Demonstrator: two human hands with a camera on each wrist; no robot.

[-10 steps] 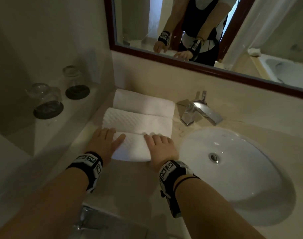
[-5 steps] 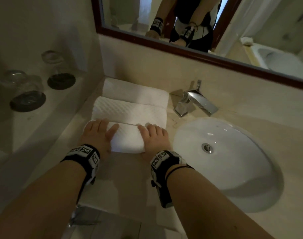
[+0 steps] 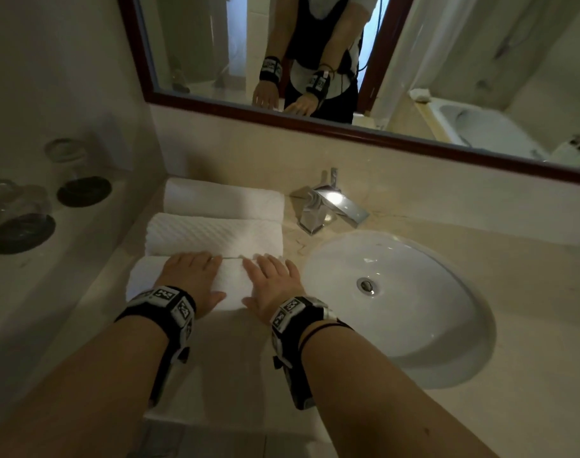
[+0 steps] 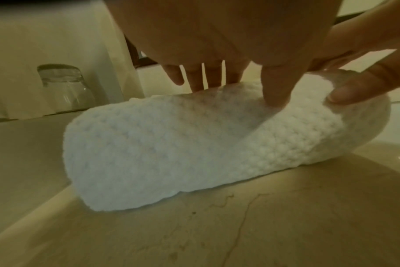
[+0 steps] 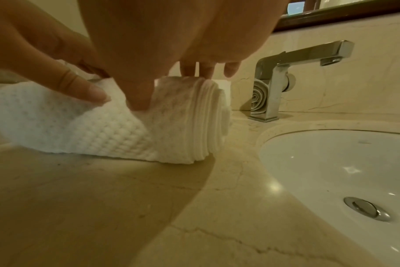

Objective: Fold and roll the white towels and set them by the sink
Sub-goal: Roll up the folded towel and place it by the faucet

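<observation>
Here, three rolled white towels lie side by side on the marble table (image 3: 235, 365), left of the sink (image 3: 414, 325). The far towel (image 3: 222, 198) sits nearest the wall below the mirror (image 3: 216, 104); the middle towel (image 3: 212, 234) lies against it; the near towel (image 3: 235, 285) lies against the middle one.

Left hand (image 3: 191, 279) rests flat on top of the near towel, toward its left part; fingers (image 4: 195, 79) straight and slightly apart, tips at the roll's far edge, thumb pressing its top. Right hand (image 3: 275, 282) rests flat on the same roll near its right end; fingers (image 5: 189, 69) straight, a little spread, thumb pushing into the cloth. Neither hand curls round the roll.

Right wrist view: layered spiral edge of the roll's end faces the sink. Chrome faucet (image 3: 328, 206) stands just behind the basin, right of the towels. Two upturned glasses (image 3: 64, 157) on dark coasters on the ledge at left.
</observation>
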